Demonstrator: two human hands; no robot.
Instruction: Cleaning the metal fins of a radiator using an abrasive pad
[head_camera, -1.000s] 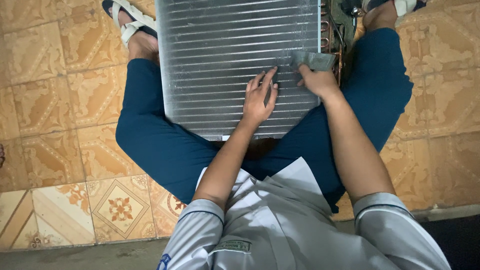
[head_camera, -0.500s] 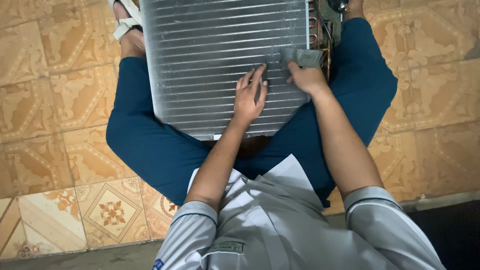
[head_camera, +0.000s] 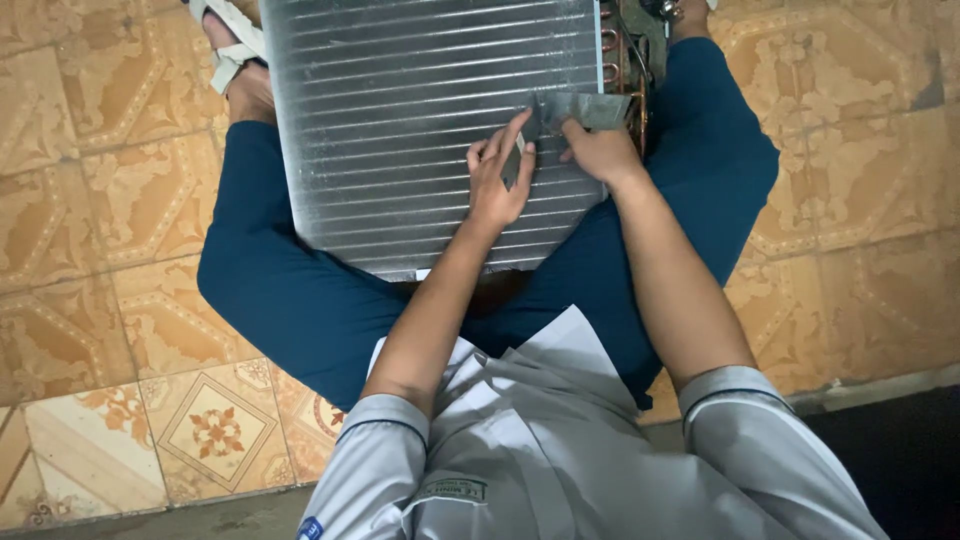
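Note:
A finned metal coil panel (head_camera: 400, 120) with horizontal tubes lies across my lap between my legs. On its right part, a strip of grey tape (head_camera: 580, 108) runs across the fins. My left hand (head_camera: 497, 175) rests on the fins and pinches the strip's left end between thumb and fingers. My right hand (head_camera: 598, 152) holds the strip's right part from below, near the copper pipe bends (head_camera: 618, 60) at the panel's right edge.
I sit on a patterned tan tile floor (head_camera: 120, 300) in dark blue trousers (head_camera: 300, 300) and a grey shirt. A sandalled foot (head_camera: 235, 55) is at the panel's upper left. A dark strip (head_camera: 900, 450) lies at the lower right.
The view has shifted so the panel and hands sit further right and up. My left hand has gone from flat on the fins to pinching the tape's left end.

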